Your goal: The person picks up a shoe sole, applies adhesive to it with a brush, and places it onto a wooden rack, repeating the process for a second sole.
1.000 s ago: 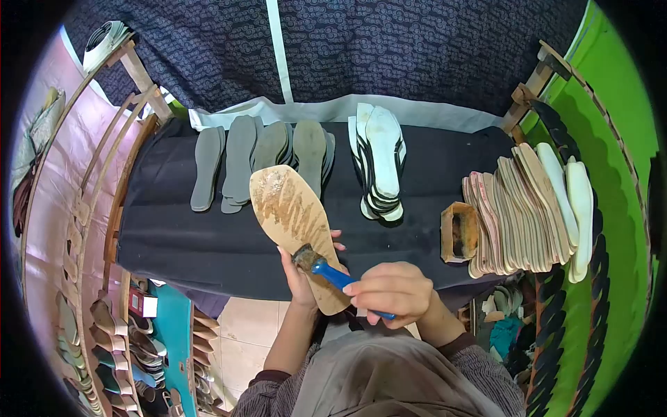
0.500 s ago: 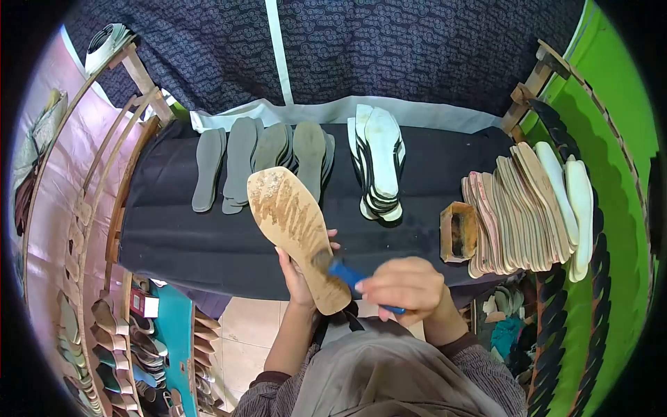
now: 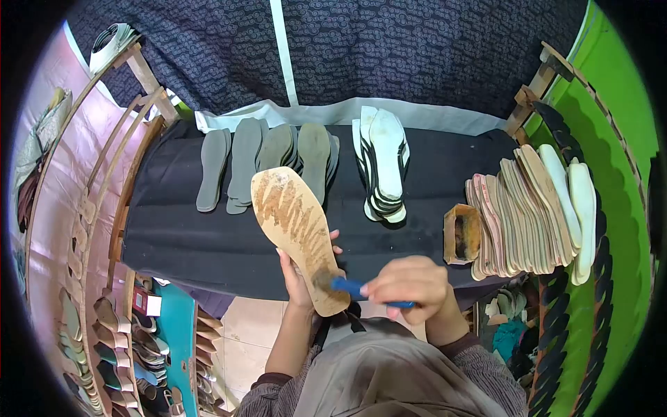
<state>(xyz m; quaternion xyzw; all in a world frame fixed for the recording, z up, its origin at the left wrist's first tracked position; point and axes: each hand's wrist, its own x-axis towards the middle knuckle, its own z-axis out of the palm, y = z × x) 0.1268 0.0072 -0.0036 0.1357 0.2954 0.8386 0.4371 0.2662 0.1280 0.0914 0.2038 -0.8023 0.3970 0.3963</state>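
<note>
My left hand (image 3: 296, 278) is closed around the narrow part of a tan insole (image 3: 288, 201), its thumb on the near edge and fingertips showing past the far edge. Brown, wet-looking streaks of glue run across the insole's face. In my right hand (image 3: 410, 288) is a brush with a blue handle (image 3: 351, 286). Its bristles touch the insole near the heel end. The insole is held up over the front edge of the table, tilted, with its wide toe end pointing away from me.
A black-covered table (image 3: 187, 240) carries stacks of grey soles (image 3: 212, 170) and white soles (image 3: 386, 153). At right stand a small glue-stained box (image 3: 451, 236) and a row of tan insoles (image 3: 521, 215). Shoe racks (image 3: 114, 347) line the lower left.
The brush has moved slightly toward the heel end of the insole, and the streaks there look wider. My left hand keeps its hold. The whole view has shifted a little.
</note>
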